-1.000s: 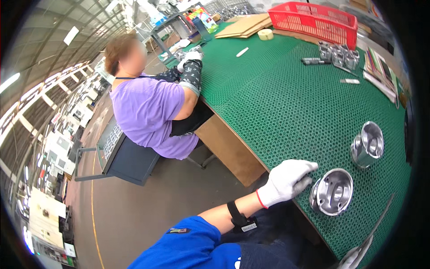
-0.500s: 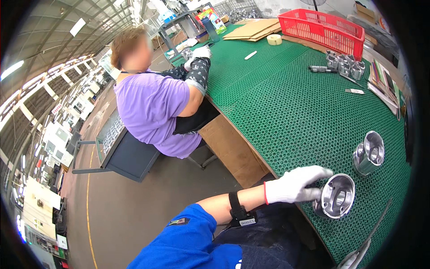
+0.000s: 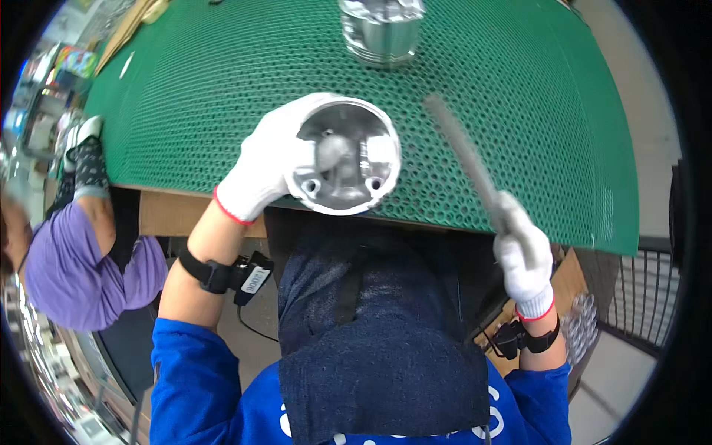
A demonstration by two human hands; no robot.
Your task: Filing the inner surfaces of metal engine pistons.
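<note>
My left hand (image 3: 263,156), in a white knitted glove with a red cuff, grips a shiny metal piston (image 3: 347,189) by its left side. The piston's hollow skirt end faces up toward me, over the near edge of the green mat. My right hand (image 3: 523,256), gloved the same way, is closed around the lower end of a long flat grey file (image 3: 463,148). Slightly blurred, the file slants up and left over the mat, apart from the piston. Farther off on the mat stand shiny metal pistons (image 3: 382,37), cut by the top edge of the picture.
The green perforated mat (image 3: 504,96) covers the table. At left, a co-worker in a purple shirt (image 3: 78,259) sits at the table, gloved hands on it. Cardboard (image 3: 167,213) hangs below the table edge. At lower right are a black wire rack (image 3: 636,297) and clear plastic wrap (image 3: 582,326).
My view has swung down and right. The left hand, earlier touching the piston on the mat, now grips it with its opening toward me. My right hand with the file has come into full view.
</note>
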